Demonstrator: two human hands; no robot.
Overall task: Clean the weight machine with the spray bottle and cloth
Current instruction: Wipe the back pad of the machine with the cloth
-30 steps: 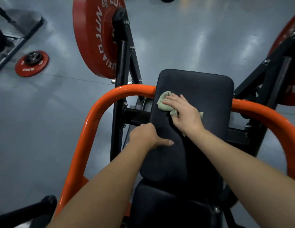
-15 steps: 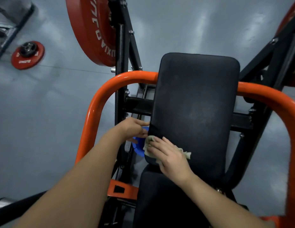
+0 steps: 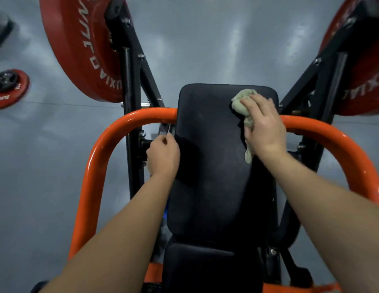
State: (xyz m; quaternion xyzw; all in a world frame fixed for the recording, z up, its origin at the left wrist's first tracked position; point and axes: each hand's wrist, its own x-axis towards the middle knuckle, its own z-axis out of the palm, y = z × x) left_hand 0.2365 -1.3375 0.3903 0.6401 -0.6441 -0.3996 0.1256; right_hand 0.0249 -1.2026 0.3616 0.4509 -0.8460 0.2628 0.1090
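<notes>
Dim, cool light; glare on floor (image 3: 205,43) — edges warped & blurry

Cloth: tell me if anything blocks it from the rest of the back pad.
Nothing visible blocks it. The right hand presses the cloth on the back pad, upper right; the left hand sits off at the left edge.

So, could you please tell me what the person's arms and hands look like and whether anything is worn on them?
The left hand and right hand are bare: no gloves, and no rings show on the visible fingers. The left forearm and right forearm are bare right to the picture's edge, with no sleeve, watch or wristband in view.
</notes>
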